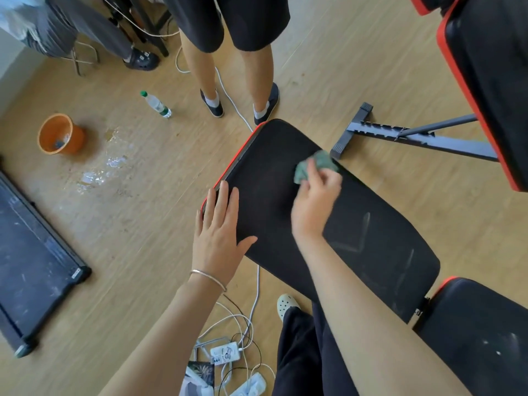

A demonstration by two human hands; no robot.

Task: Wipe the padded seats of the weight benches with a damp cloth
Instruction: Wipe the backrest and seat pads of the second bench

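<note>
Seen from above, a long black bench pad (268, 178) with a red edge runs diagonally across the middle of the view. All positions here are given from this pad.

A crumpled green cloth (315, 164) lies on the pad's surface, close to its right edge and toward its far rounded end. The right hand (315, 201) grips the cloth with fingers and thumb curled round it. This hand is blurred.

The left hand (220, 232) rests flat on the pad's left edge, fingers straight and a little spread, thumb out to the side, holding nothing. A thin bracelet (208, 278) circles that wrist.

Pale streaks mark the near half of the pad. At its near end a second black pad (480, 332) adjoins it. Beyond the pad's right edge a grey metal frame (414, 138) lies on the wooden floor, and past that stands another black bench (491, 67) with red trim.

Just beyond the pad's far end stand the bare legs (228, 67) of another person in dark shorts. Left of the pad are a wet patch (105, 170) on the floor, a plastic bottle (156, 104) and an orange bucket (60, 134), with a dark flat machine (31, 252) further left. White cables (237, 338) tangle on the floor beside the near left side.
</note>
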